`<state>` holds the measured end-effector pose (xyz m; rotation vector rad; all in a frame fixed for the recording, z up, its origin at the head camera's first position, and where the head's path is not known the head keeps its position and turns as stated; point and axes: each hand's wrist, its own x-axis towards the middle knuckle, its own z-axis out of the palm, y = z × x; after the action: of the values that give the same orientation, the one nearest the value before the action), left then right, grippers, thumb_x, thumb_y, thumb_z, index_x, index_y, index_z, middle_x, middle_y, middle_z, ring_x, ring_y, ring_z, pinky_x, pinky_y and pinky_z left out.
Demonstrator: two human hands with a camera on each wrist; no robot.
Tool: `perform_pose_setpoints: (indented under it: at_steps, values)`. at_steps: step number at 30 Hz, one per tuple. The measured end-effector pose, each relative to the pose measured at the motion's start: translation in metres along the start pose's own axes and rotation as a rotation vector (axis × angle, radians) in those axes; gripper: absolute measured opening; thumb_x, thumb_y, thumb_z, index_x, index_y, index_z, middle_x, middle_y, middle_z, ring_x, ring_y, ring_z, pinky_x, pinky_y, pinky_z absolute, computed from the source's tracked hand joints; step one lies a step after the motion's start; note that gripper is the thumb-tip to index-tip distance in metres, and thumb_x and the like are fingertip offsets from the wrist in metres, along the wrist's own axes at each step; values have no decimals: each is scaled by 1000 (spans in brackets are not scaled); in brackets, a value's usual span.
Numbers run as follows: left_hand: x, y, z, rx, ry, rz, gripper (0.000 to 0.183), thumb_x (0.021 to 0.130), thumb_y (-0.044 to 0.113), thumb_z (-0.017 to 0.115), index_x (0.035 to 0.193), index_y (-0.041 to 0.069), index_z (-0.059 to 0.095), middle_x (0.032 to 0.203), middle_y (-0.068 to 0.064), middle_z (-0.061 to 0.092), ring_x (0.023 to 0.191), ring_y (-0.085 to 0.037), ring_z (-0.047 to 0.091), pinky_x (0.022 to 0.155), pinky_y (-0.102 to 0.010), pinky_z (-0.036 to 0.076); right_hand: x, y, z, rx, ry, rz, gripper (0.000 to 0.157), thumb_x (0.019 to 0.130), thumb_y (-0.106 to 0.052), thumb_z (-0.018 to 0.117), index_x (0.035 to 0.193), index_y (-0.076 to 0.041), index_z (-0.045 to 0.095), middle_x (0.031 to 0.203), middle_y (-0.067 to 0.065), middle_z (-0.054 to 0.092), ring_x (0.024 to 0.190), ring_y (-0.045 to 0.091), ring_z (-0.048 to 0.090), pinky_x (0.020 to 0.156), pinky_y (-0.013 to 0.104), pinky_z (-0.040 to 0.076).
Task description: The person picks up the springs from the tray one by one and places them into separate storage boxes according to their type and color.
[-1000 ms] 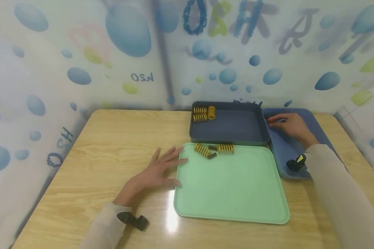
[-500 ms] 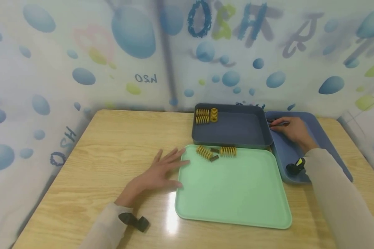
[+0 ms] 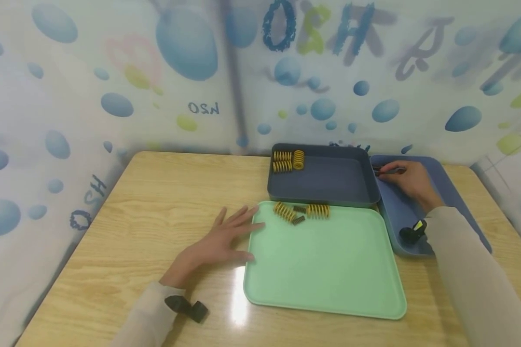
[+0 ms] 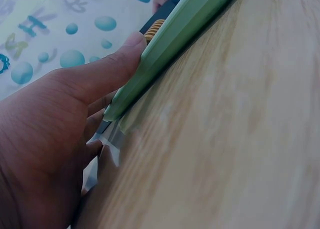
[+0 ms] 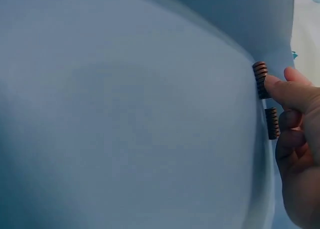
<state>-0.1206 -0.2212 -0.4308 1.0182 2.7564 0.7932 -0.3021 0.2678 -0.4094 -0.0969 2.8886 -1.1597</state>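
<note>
My right hand [image 3: 410, 180] is at the far left corner of the blue tray [image 3: 401, 217]. In the right wrist view its thumb and forefinger pinch a small dark coil spring [image 5: 260, 80] by the tray wall. A second small dark spring [image 5: 272, 123] lies close beside the curled fingers. My left hand [image 3: 217, 243] rests with spread fingers at the left edge of the green tray [image 3: 325, 265], thumb and fingertips over its rim. Two yellow springs [image 3: 318, 211] and two small dark springs [image 3: 299, 209] lie along the back of the green tray.
Behind the green tray stands a dark grey-blue tray [image 3: 330, 180], with three yellow springs [image 3: 282, 166] in its left back corner. All the trays sit on a wooden table [image 3: 178, 193]. A patterned curtain [image 3: 252, 82] hangs right behind the table.
The head view has shifted slightly, moving the scene a little right and down. My right hand stays in the blue tray's corner with only slight finger movement. The left hand has not moved.
</note>
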Motion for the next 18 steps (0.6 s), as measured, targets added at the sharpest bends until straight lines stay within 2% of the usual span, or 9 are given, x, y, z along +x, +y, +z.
perform_pose_setpoints:
  at_steps: [4,7,13,16,18]
  values:
    - [0,0,0,5,-6,-3,75,84,60,61,147,25,40,160,-1,12,145,-29,5,108,-62,-8,-3,-1,-4,20,-5,29,45,81,-43,75,110,-9,69,110,4,63,84,19,58,68,30,46]
    - [0,0,0,2,-1,5,75,84,59,61,147,24,41,160,-2,12,145,-30,6,107,-63,-7,-6,-3,-9,30,1,39,46,82,-44,73,112,-10,68,111,5,62,84,21,55,68,31,45]
    - [0,-1,0,-1,-3,-2,74,85,60,60,147,25,40,160,-1,12,145,-29,5,108,-62,-8,-14,-12,-21,54,20,-18,44,84,-42,72,114,-10,68,108,-6,62,82,14,56,66,24,44]
    - [0,-1,0,6,-7,-5,74,85,61,59,147,26,39,160,-1,11,145,-29,4,108,-61,-8,-22,-19,-27,73,23,-53,47,85,-44,70,116,-10,67,114,-7,59,94,13,56,71,22,43]
    - [0,-1,0,8,-8,-3,73,86,61,59,148,27,39,160,0,11,145,-29,4,108,-61,-8,-29,-24,-30,72,24,-67,49,85,-46,68,117,-9,66,118,-4,58,103,17,55,75,21,43]
